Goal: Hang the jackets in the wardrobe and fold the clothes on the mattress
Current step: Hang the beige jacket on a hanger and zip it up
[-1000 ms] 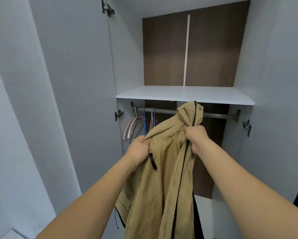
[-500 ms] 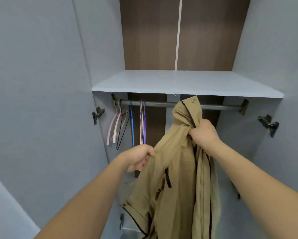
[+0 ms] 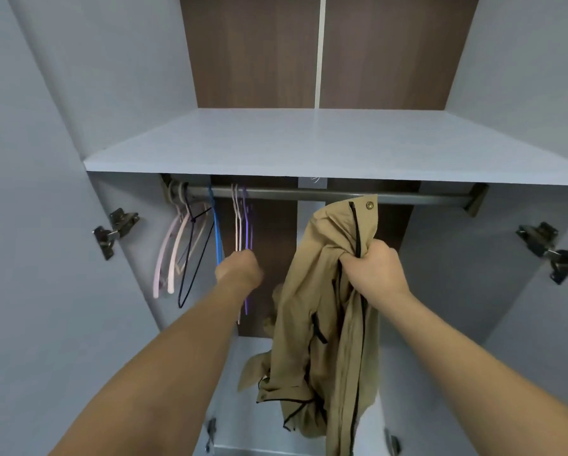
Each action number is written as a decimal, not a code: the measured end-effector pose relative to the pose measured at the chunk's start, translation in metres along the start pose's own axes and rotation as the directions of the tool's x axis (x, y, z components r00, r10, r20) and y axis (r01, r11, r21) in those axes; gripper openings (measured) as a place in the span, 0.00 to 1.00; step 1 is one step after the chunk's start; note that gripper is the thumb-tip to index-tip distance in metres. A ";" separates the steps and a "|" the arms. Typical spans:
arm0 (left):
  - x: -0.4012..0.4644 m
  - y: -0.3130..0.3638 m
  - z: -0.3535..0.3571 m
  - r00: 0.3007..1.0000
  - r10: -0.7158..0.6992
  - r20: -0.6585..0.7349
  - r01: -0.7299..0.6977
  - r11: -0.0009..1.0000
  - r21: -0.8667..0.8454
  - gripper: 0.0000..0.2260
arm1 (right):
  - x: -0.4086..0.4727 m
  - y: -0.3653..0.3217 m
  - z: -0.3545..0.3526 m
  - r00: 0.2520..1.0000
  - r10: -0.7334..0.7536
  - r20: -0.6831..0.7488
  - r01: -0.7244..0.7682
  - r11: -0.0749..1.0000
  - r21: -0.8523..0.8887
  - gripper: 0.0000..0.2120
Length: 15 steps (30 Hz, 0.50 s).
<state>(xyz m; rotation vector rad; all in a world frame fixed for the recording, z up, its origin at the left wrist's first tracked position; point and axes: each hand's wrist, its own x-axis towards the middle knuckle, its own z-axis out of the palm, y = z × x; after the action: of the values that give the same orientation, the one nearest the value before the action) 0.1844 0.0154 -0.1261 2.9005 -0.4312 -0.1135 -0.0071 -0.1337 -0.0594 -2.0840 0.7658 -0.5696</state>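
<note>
Two bare forearms come up from the bottom of the view, no sleeves showing on either as far as the frame's lower edge. Nothing sits on the wrists: no watch, no band, no bracelet visible. The left hand (image 3: 239, 269) shows its back and knuckles; the right hand (image 3: 373, 269) shows its back and knuckles too. No rings or gloves can be seen on either.

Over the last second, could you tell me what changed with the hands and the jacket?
The left hand let go of the jacket and reached up to the hangers on the rail; whether it grips one is unclear. The right hand still grips the jacket near the collar.
</note>
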 end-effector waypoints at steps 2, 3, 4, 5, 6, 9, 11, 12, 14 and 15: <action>0.018 0.007 0.010 1.000 -0.017 -0.022 0.019 0.995 0.103 0.12 | 0.017 0.006 0.006 1.000 0.023 0.005 -0.023 0.999 0.032 0.08; 0.027 0.009 0.016 0.999 -0.028 -0.028 0.032 0.989 0.145 0.14 | 0.025 0.008 0.010 0.999 0.042 0.008 -0.042 0.998 0.054 0.07; 0.035 0.010 0.020 0.999 -0.041 -0.032 0.046 0.984 0.173 0.15 | 0.033 0.011 0.013 0.998 0.059 0.015 -0.060 0.995 0.076 0.06; 0.042 0.011 0.023 0.998 -0.055 -0.031 0.060 0.977 0.206 0.15 | 0.040 0.014 0.016 0.997 0.073 0.027 -0.075 0.992 0.102 0.05; 0.047 0.012 0.026 0.998 -0.061 -0.028 0.066 0.967 0.248 0.15 | 0.046 0.017 0.019 0.995 0.086 0.045 -0.091 0.988 0.128 0.04; 0.065 0.012 0.034 0.999 -0.030 -0.046 0.044 0.934 0.355 0.13 | 0.064 0.027 0.024 0.990 0.096 0.106 -0.112 0.982 0.155 0.04; 0.072 0.010 0.038 0.995 -0.069 -0.078 0.088 0.959 0.271 0.13 | 0.075 0.034 0.025 0.988 0.088 0.129 -0.105 0.986 0.133 0.03; 0.074 0.010 0.038 0.989 -0.100 -0.110 0.118 0.979 0.165 0.13 | 0.080 0.038 0.026 0.987 0.085 0.138 -0.102 0.988 0.117 0.03; 0.069 0.010 0.032 0.972 -0.162 -0.170 0.138 0.980 -0.143 0.13 | 0.085 0.043 0.026 0.981 0.090 0.175 -0.107 0.990 0.096 0.06; 0.063 0.011 0.026 0.963 -0.173 -0.207 0.115 0.958 -0.263 0.12 | 0.085 0.045 0.026 0.974 0.096 0.206 -0.118 0.988 0.100 0.07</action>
<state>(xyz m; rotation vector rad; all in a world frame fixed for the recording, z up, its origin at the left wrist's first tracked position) 0.2392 -0.0183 -0.1522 2.6515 -0.1506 0.1342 0.0553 -0.1994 -0.1003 -1.9488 0.7082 -0.3292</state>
